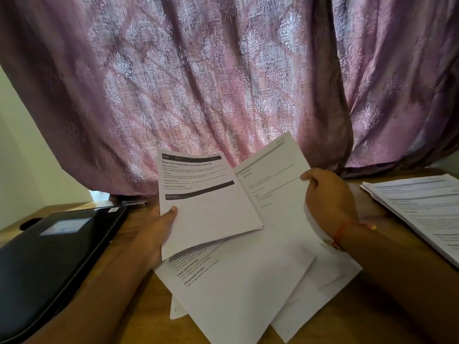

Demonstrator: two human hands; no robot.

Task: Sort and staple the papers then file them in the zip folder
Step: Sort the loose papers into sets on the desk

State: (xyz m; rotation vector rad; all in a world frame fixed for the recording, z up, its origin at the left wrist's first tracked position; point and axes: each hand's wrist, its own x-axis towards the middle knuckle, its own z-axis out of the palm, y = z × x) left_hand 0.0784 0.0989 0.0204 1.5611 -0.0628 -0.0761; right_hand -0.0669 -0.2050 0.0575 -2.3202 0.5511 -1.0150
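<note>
My left hand [159, 227] holds a thin set of printed papers [206, 202] above the table, thumb on its front left edge. My right hand [325, 197] grips a single sheet [270, 175] that is lifted and turned off to the right of that set. Loose white sheets [243, 281] lie fanned on the wooden table [360, 319] beneath both hands. A black zip folder [49, 254] lies shut on the left. A silver stapler [134, 203] rests just behind the folder, near the curtain.
A separate stack of printed papers [417, 209] lies at the right edge of the table. A mauve patterned curtain [223, 83] hangs right behind the table and touches its back edge. A pale wall [22, 150] is on the left.
</note>
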